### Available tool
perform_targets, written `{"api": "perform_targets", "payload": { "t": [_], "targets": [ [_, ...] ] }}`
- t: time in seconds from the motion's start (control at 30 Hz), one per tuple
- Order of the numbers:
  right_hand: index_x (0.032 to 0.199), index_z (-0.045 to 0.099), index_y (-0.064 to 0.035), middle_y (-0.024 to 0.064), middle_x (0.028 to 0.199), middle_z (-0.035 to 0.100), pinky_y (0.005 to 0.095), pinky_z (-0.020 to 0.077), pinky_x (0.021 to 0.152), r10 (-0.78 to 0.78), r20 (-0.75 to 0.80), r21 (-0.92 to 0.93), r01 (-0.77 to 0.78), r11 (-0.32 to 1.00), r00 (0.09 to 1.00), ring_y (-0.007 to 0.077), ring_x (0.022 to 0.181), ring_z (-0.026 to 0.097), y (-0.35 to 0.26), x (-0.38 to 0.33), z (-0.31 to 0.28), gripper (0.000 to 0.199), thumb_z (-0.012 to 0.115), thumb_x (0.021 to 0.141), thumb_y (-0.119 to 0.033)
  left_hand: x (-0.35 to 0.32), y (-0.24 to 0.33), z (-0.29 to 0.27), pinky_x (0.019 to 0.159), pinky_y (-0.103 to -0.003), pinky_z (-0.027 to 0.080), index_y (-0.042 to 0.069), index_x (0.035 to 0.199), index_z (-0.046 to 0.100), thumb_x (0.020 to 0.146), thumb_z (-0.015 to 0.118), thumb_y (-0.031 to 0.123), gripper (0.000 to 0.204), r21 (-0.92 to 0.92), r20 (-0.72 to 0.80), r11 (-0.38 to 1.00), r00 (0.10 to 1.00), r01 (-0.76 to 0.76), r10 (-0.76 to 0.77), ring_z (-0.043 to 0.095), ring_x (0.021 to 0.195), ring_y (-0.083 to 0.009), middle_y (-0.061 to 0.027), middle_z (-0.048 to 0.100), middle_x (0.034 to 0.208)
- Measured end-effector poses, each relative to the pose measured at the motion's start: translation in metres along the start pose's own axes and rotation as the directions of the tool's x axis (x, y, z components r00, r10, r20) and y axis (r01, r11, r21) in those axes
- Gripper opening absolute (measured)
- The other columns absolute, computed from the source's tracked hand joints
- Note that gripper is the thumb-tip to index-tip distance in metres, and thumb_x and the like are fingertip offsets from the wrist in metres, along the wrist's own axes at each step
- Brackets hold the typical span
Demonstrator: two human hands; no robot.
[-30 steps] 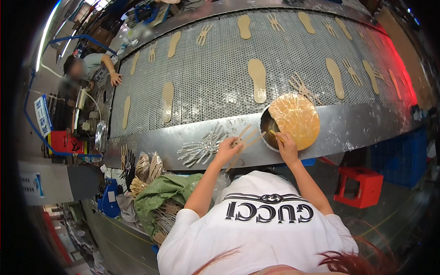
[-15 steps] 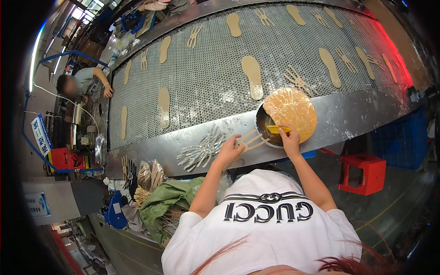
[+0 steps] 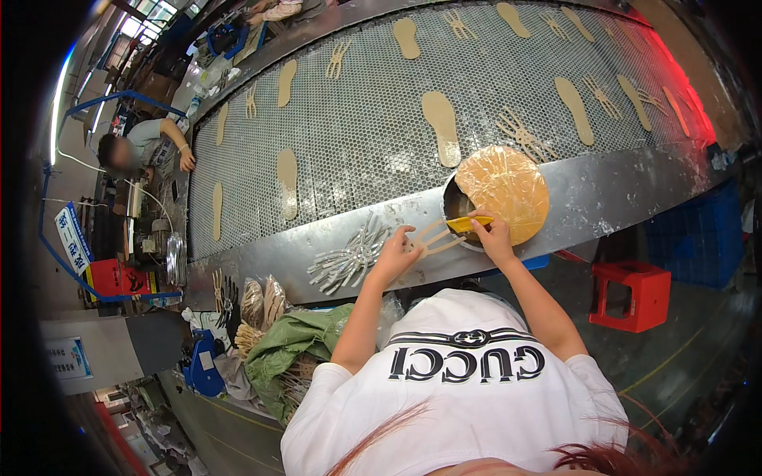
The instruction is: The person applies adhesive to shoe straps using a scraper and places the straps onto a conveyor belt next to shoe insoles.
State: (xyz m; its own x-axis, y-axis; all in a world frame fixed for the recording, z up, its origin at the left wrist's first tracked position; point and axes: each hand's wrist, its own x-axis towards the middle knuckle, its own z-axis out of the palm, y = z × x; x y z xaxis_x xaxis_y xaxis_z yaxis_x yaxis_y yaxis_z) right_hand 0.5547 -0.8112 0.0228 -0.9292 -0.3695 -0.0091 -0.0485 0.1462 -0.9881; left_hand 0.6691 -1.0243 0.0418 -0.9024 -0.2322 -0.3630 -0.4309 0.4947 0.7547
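My left hand (image 3: 396, 255) is closed on one end of a beige strappy sandal upper (image 3: 433, 243), holding it over the metal ledge. In my right hand (image 3: 495, 238) is a flat yellow brush or scraper (image 3: 467, 225), pinched by the fingers. It sits at the strap ends, beside the mouth of a round pot (image 3: 449, 198); I cannot tell whether it touches them. A round, plastic-wrapped tan cover (image 3: 512, 186) lies over much of the pot. Left of my left hand is a heap of silvery-grey straps (image 3: 349, 258).
Beyond the metal ledge (image 3: 603, 186), a mesh conveyor (image 3: 357, 143) carries beige insoles (image 3: 441, 127) and strappy uppers (image 3: 524, 136). A co-worker's arm (image 3: 181, 143) rests at its left end. A red stool (image 3: 631, 295) and blue crate (image 3: 694, 238) stand right; a green sack (image 3: 298, 341) lies left.
My right hand has lifted the yellow tool from the pot's opening and brought it left to the upper's strap ends. My left hand keeps its hold on the upper.
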Motion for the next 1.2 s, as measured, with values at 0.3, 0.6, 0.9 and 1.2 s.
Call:
{"api": "perform_targets", "payload": {
  "t": [0.3, 0.6, 0.9, 1.2],
  "targets": [
    [0.09, 0.062, -0.0043, 0.0104, 0.086, 0.061, 0.0293, 0.0446, 0.058, -0.056, 0.113, -0.377, 0.095, 0.921, 0.992, 0.0214, 0.064, 0.058, 0.006, -0.006, -0.011, 0.011, 0.058, 0.079, -0.007, -0.011, -0.016, 0.0, 0.064, -0.028, 0.046, 0.005, 0.118, 0.04, 0.076, 0.064, 0.01, 0.049, -0.277, -0.033, 0.96, 0.999, 0.026, -0.037, 0.058, 0.072, -0.0141, -0.0078, 0.059, 0.079],
    [0.091, 0.061, -0.0035, 0.0092, 0.079, 0.059, 0.0254, 0.0419, 0.053, -0.121, -0.08, -0.087, 0.114, 0.99, 0.989, 0.0135, 0.059, 0.053, -0.009, -0.008, -0.008, 0.012, 0.059, 0.079, -0.008, -0.001, -0.03, 0.02, 0.059, -0.029, 0.046, 0.005, 0.116, 0.042, 0.074, 0.066, 0.015, 0.049, -0.18, -0.121, 0.984, 0.992, 0.012, -0.035, 0.059, 0.066, -0.0163, -0.0083, 0.058, 0.073],
    [0.09, 0.061, -0.0028, 0.0096, 0.08, 0.059, 0.0249, 0.0397, 0.052, 0.001, 0.077, -0.182, 0.013, 0.983, 0.997, 0.0119, 0.057, 0.05, 0.009, -0.007, -0.022, 0.012, 0.058, 0.079, -0.007, -0.005, -0.017, -0.001, 0.063, -0.027, 0.046, 0.004, 0.117, 0.041, 0.075, 0.064, 0.008, 0.048, -0.273, -0.047, 0.958, 0.994, 0.085, -0.101, 0.057, 0.069, -0.0135, -0.0081, 0.06, 0.08],
    [0.09, 0.062, -0.0034, 0.0074, 0.069, 0.056, 0.0243, 0.0398, 0.051, 0.088, 0.085, -0.18, -0.071, 0.981, 0.993, 0.0121, 0.053, 0.048, 0.013, -0.004, -0.022, 0.012, 0.059, 0.079, -0.007, 0.012, -0.015, -0.008, 0.067, -0.025, 0.044, 0.006, 0.123, 0.035, 0.075, 0.063, 0.006, 0.056, -0.42, 0.119, 0.906, 0.993, 0.052, -0.002, 0.056, 0.075, -0.0127, -0.0076, 0.059, 0.081]
  ]
}}
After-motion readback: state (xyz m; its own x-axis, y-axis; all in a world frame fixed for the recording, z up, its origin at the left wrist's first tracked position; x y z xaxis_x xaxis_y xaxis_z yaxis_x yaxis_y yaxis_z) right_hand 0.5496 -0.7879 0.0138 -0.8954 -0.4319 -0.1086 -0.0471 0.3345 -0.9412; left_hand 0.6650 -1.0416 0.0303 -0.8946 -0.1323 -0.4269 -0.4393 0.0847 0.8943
